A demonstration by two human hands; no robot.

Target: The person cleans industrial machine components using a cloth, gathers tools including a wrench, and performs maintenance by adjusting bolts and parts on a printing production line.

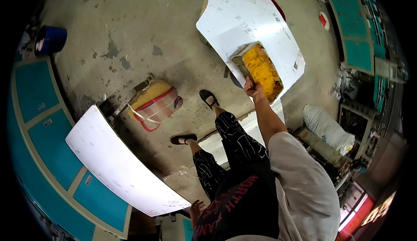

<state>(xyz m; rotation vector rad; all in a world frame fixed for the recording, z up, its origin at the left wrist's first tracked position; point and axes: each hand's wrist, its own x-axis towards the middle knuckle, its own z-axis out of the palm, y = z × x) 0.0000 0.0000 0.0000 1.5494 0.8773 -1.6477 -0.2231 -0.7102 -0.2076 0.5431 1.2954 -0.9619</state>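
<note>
A worn rectangular box (239, 61), brownish-grey, rests on or just over the white tabletop (226, 17) at the upper right. It is filled with a tangle of thin yellow rings or strands (261, 70). With my arm stretched forward, my right hand (255, 90) is closed around the box's near left edge. My left hand (197, 208) hangs low beside my body, close to the corner of the white table (126, 167) on the left. Its fingers look loosely apart, with nothing visible in them.
A chair with a yellow and red-checked cushion (157, 102) stands left of my feet. Teal cabinets (50, 141) line the left, with a blue bucket (54, 40) beyond them. At the right are a stuffed white sack (325, 126), teal cabinets (354, 28) and cluttered shelves.
</note>
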